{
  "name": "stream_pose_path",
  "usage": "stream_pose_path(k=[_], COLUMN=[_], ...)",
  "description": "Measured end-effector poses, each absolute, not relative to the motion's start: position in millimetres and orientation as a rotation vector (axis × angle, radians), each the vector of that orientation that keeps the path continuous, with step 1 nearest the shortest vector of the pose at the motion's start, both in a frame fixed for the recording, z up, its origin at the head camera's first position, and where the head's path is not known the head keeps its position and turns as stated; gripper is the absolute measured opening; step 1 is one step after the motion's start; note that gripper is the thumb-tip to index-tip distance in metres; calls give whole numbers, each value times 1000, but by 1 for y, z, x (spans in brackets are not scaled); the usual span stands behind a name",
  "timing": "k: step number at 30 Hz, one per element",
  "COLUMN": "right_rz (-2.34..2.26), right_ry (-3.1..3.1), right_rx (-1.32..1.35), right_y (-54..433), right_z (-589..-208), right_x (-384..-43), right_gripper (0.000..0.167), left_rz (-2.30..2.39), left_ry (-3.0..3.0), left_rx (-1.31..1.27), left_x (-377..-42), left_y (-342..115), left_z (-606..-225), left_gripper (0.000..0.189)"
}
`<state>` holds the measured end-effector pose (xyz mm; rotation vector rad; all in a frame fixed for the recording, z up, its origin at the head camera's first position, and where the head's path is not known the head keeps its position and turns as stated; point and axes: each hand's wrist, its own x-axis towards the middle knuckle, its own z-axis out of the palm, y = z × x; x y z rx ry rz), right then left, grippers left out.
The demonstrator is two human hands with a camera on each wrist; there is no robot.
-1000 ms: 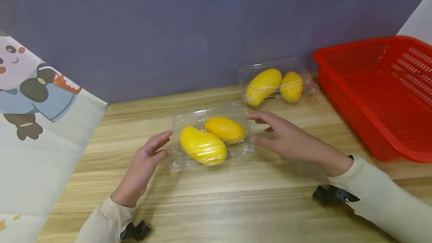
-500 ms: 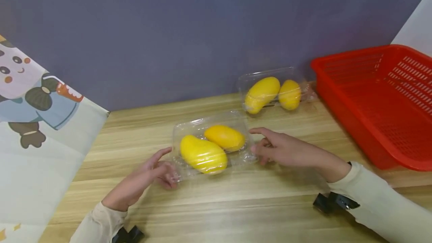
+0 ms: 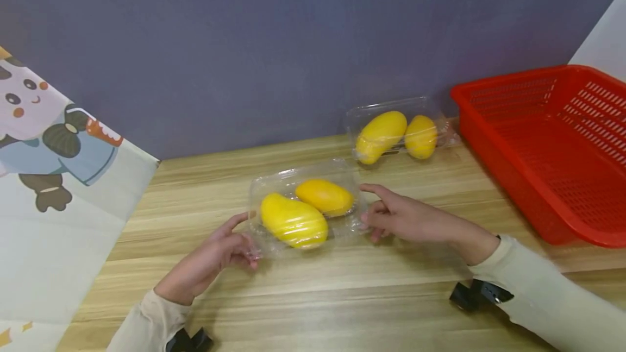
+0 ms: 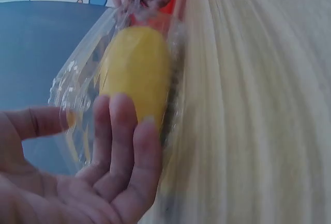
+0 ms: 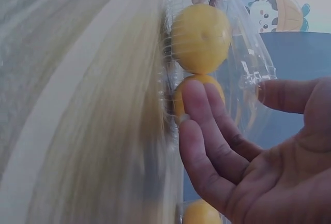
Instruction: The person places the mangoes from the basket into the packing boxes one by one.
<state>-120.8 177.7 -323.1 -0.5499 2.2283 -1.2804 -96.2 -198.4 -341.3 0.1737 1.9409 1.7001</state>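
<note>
A clear plastic clamshell box (image 3: 274, 183) with two yellow mangoes inside, a larger one (image 3: 295, 220) in front and a smaller one (image 3: 325, 198) behind, lies between my hands in the head view. My left hand (image 3: 217, 254) holds its left end, fingers curled at the side. At the opposite end my right hand (image 3: 408, 213) grips the box's right edge. The left wrist view shows a thumb and several fingers of the left hand (image 4: 98, 172) against the clear plastic. In the right wrist view the right hand (image 5: 258, 157) takes hold likewise.
Against the dark wall (image 3: 244, 53) stands a second clear box (image 3: 413, 105) with two mangoes. On the right is a red perforated basket (image 3: 508, 162). A panel with a cartoon animal (image 3: 58, 145) is at left. Everything rests on a wood-grain table (image 3: 313, 297).
Both hands, first spread apart beside the box, have lowered and closed on its ends. Since half a second ago the box has shifted very slightly; the second box and basket stay put.
</note>
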Motion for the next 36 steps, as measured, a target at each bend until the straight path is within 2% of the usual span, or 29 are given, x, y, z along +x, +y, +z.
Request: stream_pose_path(k=[11,13,15,18,20,21,26,36], right_rz=[-1390,-1407,-1432,-1433,-1418,-1405,-1394,-1457], right_ry=[2216,2222,2216,2217,2202,2192,2115,2091], right_rx=[-459,-432,-384,-315,-273,-262,-257,-283], right_y=[169,168,166,165,165,166,166,164], right_z=[-331,-332,-333,-334,-335,-336,-337,-338], right_x=[-133,-134,-135,-134,-134,-134,-133,-136], right_gripper=[72,71,66,46,31,29,35,25], left_rz=[1809,1813,1800,1758,1736,1731,1763,1791], left_ry=[1997,2005,2017,2034,2031,2023,1947,1936], left_rx=[54,41,35,67,95,104,102,105], left_x=[-97,-97,-96,-97,-97,-98,-100,-101], left_y=[-191,-191,-191,-191,-191,-191,-190,-190], left_z=[-347,-347,-347,-348,-349,-350,-351,-353], left_gripper=[63,54,37,18,20,22,28,24])
